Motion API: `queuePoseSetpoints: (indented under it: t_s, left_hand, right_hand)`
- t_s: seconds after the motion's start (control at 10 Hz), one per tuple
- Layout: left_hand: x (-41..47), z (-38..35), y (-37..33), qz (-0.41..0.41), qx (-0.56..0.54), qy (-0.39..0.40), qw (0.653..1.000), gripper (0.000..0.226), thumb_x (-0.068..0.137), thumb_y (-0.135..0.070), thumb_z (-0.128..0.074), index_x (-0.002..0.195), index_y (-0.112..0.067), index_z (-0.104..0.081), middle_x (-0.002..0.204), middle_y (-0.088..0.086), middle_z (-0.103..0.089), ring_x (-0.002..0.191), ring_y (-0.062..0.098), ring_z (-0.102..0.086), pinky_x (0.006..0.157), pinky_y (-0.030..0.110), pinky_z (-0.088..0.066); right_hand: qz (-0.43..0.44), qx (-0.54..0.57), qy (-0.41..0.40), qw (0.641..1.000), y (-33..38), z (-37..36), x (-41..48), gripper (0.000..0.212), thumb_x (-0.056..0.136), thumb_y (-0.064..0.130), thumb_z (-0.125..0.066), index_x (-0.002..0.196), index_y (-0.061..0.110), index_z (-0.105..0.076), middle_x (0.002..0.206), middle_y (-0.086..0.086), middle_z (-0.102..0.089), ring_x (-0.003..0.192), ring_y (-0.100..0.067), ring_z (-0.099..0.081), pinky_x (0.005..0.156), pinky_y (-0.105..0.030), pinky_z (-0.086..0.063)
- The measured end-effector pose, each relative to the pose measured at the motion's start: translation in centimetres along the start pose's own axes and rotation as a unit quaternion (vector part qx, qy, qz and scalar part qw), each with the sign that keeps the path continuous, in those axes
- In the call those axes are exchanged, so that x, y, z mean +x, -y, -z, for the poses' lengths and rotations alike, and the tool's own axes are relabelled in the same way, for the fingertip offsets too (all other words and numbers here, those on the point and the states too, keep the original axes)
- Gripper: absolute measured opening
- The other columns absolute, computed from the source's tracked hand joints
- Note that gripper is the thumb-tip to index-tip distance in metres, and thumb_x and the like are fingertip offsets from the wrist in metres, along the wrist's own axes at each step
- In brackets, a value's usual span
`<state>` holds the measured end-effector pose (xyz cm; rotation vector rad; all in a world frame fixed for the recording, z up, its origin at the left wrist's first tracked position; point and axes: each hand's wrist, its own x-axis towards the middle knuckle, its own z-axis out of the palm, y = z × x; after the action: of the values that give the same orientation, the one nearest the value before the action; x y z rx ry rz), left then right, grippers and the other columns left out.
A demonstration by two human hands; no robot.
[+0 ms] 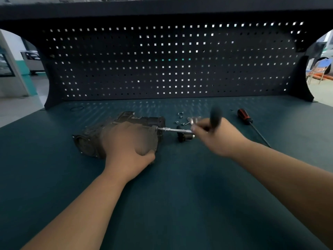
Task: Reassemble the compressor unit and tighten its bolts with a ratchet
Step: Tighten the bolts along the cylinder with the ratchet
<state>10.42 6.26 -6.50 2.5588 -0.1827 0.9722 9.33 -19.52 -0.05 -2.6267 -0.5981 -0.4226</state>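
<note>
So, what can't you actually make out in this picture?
Head view, the only one:
The bolt under the ratchet: hidden where the tool meets the compressor, beside the left hand.
The ratchet's handle: blurred by motion above the right hand.
The compressor's middle: covered by the left hand.
The loose screws: too small to count surely.
Both elbows: cut off by the bottom edge.
</note>
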Motion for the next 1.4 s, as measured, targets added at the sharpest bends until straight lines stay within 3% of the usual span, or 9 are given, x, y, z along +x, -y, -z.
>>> queuePoseSetpoints:
  t_s: [0.1,0.2,0.3,0.5,0.7,0.8,1.0,1.2,1.4]
  left_hand:
    - [-0.1,-0.1,-0.1,-0.001,0.004,0.0,1.0,0.078,0.056,-0.061,-0.062,0.127,-0.037,-0.042,0.133,-0.008,-0.034,0.128,0.016,-0.017,0.115,0.049,-0.009]
    - [0.4,-0.2,-0.2,0.005,0.011,0.004,1.0,0.077,0.06,-0.056,-0.069,0.129,-0.035,-0.043,0.135,-0.006,-0.035,0.129,0.017,-0.018,0.115,0.048,-0.007]
    - [0.4,-0.2,-0.2,0.007,0.01,0.003,1.0,0.076,0.061,-0.056,-0.07,0.129,-0.035,-0.043,0.136,-0.006,-0.035,0.13,0.017,-0.019,0.116,0.049,-0.007]
    - [-0.1,0.1,0.1,-0.007,0.018,0.024,1.0,0.084,0.062,-0.066,-0.065,0.136,-0.037,-0.037,0.14,-0.007,-0.029,0.132,0.014,-0.012,0.115,0.047,-0.003]
    - [-0.1,-0.7,-1.7,-0.01,0.05,0.059,0.997,0.096,0.061,-0.075,-0.052,0.142,-0.034,-0.019,0.144,-0.005,-0.015,0.136,0.02,-0.004,0.113,0.05,-0.002]
    - [-0.1,-1.9,-3.4,-0.046,0.074,0.065,0.994,0.092,0.066,-0.071,-0.048,0.141,-0.037,-0.006,0.143,-0.007,-0.002,0.135,0.022,0.004,0.106,0.05,0.008]
    - [0.4,-3.6,-4.8,-0.12,0.103,0.081,0.984,0.099,0.073,-0.066,-0.052,0.136,-0.046,0.022,0.144,-0.006,0.008,0.133,0.026,0.011,0.095,0.047,0.024]
    - [1.8,-4.9,-6.3,-0.106,0.074,0.101,0.987,0.098,0.073,-0.063,-0.054,0.141,-0.047,0.015,0.144,-0.009,0.01,0.133,0.023,0.016,0.098,0.05,0.024]
    - [2.0,-5.7,-6.2,-0.093,0.055,0.038,0.993,0.084,0.076,-0.065,-0.052,0.14,-0.048,0.0,0.144,-0.005,-0.003,0.135,0.022,0.004,0.1,0.044,0.023]
  right_hand:
    - [0.157,-0.276,-0.087,0.944,-0.5,0.7,-0.5,0.034,0.094,0.034,-0.045,0.089,0.013,-0.072,0.073,-0.004,-0.066,0.061,-0.029,-0.064,0.05,-0.03,-0.047]
    - [-0.055,0.063,0.028,0.996,0.2,0.9,0.6,0.033,0.092,0.043,-0.053,0.088,0.016,-0.071,0.057,0.0,-0.052,0.051,-0.023,-0.05,0.049,-0.029,-0.041]
    - [-0.189,0.311,0.101,0.926,0.1,0.7,1.2,0.041,0.092,0.037,-0.059,0.088,-0.002,-0.068,0.046,0.005,-0.035,0.041,-0.015,-0.03,0.042,-0.024,-0.028]
    - [-0.088,0.078,0.03,0.993,-1.5,1.1,-0.4,0.031,0.09,0.041,-0.06,0.081,0.011,-0.061,0.059,0.007,-0.052,0.051,-0.008,-0.046,0.049,-0.021,-0.04]
    - [-0.398,0.364,0.079,0.838,-5.4,0.4,-3.1,0.057,0.09,0.06,-0.05,0.057,0.013,-0.049,0.051,-0.009,-0.044,0.035,-0.016,-0.028,0.041,-0.022,-0.026]
    - [-0.434,0.327,0.1,0.834,-5.8,0.6,-3.0,0.071,0.088,0.073,-0.037,0.063,0.01,-0.055,0.05,-0.011,-0.053,0.035,-0.018,-0.037,0.04,-0.019,-0.034]
    - [-0.411,0.015,0.049,0.91,-5.9,-0.5,-1.7,0.034,0.098,0.024,-0.043,0.097,-0.003,-0.065,0.088,-0.017,-0.067,0.071,-0.029,-0.062,0.059,-0.028,-0.047]
    - [-0.395,-0.216,0.042,0.892,-5.3,-0.1,-1.3,0.028,0.093,0.034,-0.047,0.071,0.016,-0.046,0.076,-0.002,-0.053,0.065,-0.022,-0.052,0.059,-0.029,-0.039]
    - [-0.264,-0.28,0.045,0.922,-6.9,0.7,6.1,0.039,0.091,0.047,-0.051,0.111,0.015,-0.058,0.099,-0.004,-0.063,0.08,-0.025,-0.059,0.063,-0.03,-0.043]
